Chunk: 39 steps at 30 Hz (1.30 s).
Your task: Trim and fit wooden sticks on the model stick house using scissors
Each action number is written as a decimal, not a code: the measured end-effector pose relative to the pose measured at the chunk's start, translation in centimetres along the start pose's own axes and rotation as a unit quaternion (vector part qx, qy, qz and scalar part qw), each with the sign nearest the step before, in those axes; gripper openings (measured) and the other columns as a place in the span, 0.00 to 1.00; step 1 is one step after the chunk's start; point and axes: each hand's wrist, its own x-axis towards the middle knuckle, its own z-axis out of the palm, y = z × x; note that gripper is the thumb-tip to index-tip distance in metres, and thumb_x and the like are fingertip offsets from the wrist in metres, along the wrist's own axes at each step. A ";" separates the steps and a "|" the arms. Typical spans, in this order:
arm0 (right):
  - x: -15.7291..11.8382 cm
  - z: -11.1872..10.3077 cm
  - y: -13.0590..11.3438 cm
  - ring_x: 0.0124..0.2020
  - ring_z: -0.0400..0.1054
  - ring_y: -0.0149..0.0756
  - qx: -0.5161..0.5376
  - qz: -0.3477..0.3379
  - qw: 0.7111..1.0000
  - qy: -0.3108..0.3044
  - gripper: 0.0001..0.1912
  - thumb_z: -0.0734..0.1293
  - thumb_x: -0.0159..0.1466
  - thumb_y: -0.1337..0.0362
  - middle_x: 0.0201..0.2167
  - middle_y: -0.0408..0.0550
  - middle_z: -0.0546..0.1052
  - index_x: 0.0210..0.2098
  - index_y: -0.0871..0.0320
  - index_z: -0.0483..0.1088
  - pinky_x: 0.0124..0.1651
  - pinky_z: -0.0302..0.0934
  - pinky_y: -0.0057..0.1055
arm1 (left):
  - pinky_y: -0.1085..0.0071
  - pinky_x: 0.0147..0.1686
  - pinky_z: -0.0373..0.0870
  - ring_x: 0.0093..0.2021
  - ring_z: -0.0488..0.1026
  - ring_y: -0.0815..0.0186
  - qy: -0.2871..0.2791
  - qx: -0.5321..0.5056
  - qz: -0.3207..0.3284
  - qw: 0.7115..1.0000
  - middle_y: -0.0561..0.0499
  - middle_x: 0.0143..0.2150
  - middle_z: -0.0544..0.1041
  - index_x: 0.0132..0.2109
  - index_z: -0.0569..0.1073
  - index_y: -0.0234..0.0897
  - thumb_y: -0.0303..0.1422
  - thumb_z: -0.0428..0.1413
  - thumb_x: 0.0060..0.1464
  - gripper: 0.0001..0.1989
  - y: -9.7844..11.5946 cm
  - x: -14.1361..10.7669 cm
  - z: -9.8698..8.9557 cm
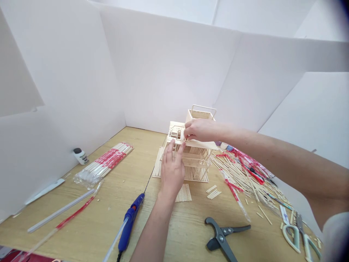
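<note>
A model house [192,162] built of thin wooden sticks stands on a slatted stick base in the middle of the table. My left hand [172,167] lies against its front, fingers apart and fingertips touching the edge of the upper floor. Above that floor, my right hand [200,129] has its fingers bent together at the upper level; what they pinch, if anything, is hidden. Behind the right hand rises a box-like top part with a stick railing [204,107]. A small panel of joined sticks [184,193] lies in front of the base, partly behind my left wrist.
A blue glue gun [131,222] lies at front left, near a glue stick [61,210], packed sticks [109,160] and a small bottle [81,156]. Grey cutters [221,236], scissors [290,231] and loose sticks [237,173] lie right. White panels [169,65] enclose the table.
</note>
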 end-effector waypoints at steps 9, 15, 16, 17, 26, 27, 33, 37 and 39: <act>0.3 0.5 0.2 0.33 0.65 0.34 0.002 -0.026 1.000 -0.001 0.10 0.63 0.67 0.71 0.33 0.50 0.75 0.33 0.60 0.76 0.36 0.52 0.30 | 0.47 0.66 0.62 0.71 0.56 0.50 0.003 -0.002 -0.001 1.000 0.39 0.72 0.56 0.70 0.60 0.45 0.20 0.47 0.62 0.32 0.0 0.0 0.0; 0.4 0.9 0.6 0.33 0.65 0.33 0.056 -0.040 0.998 0.007 0.11 0.63 0.67 0.71 0.34 0.50 0.74 0.31 0.61 0.76 0.38 0.53 0.30 | 0.48 0.66 0.62 0.71 0.56 0.50 -0.003 0.000 -0.005 1.000 0.38 0.72 0.56 0.70 0.61 0.43 0.20 0.47 0.62 0.31 0.1 0.0 0.0; 0.4 0.9 0.6 0.33 0.65 0.33 0.058 -0.039 0.998 0.008 0.11 0.63 0.67 0.71 0.34 0.50 0.74 0.31 0.61 0.76 0.38 0.53 0.30 | 0.48 0.66 0.62 0.71 0.56 0.50 -0.004 0.001 -0.005 1.000 0.38 0.72 0.56 0.70 0.61 0.43 0.20 0.47 0.62 0.31 0.1 0.0 0.0; 0.4 0.9 0.6 0.33 0.64 0.32 0.059 -0.038 0.997 0.009 0.11 0.63 0.67 0.71 0.34 0.50 0.74 0.32 0.61 0.76 0.38 0.54 0.30 | 0.48 0.66 0.62 0.71 0.56 0.50 -0.004 0.001 -0.005 1.000 0.38 0.72 0.56 0.70 0.61 0.42 0.20 0.47 0.62 0.31 0.1 0.0 -0.1; 0.3 1.1 0.6 0.35 0.67 0.34 0.070 -0.027 0.997 0.019 0.10 0.63 0.66 0.71 0.35 0.50 0.76 0.34 0.60 0.77 0.40 0.56 0.30 | 0.46 0.66 0.63 0.71 0.56 0.50 -0.001 -0.003 -0.003 1.000 0.40 0.73 0.55 0.71 0.58 0.46 0.20 0.47 0.61 0.33 0.1 0.0 -0.1; 0.2 1.1 0.6 0.35 0.67 0.34 0.069 -0.022 0.997 0.022 0.09 0.64 0.66 0.71 0.36 0.50 0.76 0.34 0.60 0.77 0.40 0.56 0.30 | 0.46 0.66 0.63 0.71 0.56 0.50 -0.001 -0.003 -0.002 1.000 0.40 0.73 0.55 0.71 0.58 0.46 0.20 0.47 0.61 0.33 0.1 0.0 -0.1; -0.2 0.8 0.5 0.37 0.69 0.35 0.057 0.002 0.998 0.030 0.07 0.67 0.65 0.70 0.38 0.51 0.78 0.38 0.60 0.79 0.41 0.57 0.30 | 0.48 0.66 0.63 0.71 0.56 0.51 -0.005 0.000 -0.004 1.000 0.40 0.73 0.55 0.70 0.59 0.46 0.20 0.47 0.61 0.33 0.1 0.0 -0.2; -0.8 0.6 0.8 0.35 0.69 0.34 0.060 0.012 0.997 0.047 0.07 0.68 0.65 0.70 0.39 0.50 0.79 0.40 0.59 0.80 0.41 0.57 0.29 | 0.48 0.66 0.63 0.72 0.56 0.51 -0.009 0.001 -0.006 1.000 0.39 0.73 0.55 0.70 0.60 0.44 0.20 0.47 0.62 0.32 0.1 0.0 -0.2; -0.8 0.4 0.8 0.36 0.70 0.34 0.067 0.015 0.995 0.066 0.08 0.67 0.66 0.69 0.38 0.50 0.79 0.39 0.59 0.80 0.41 0.57 0.29 | 0.48 0.66 0.63 0.71 0.56 0.51 -0.009 0.000 -0.007 1.000 0.40 0.73 0.55 0.70 0.60 0.45 0.20 0.47 0.62 0.32 0.1 0.0 -0.2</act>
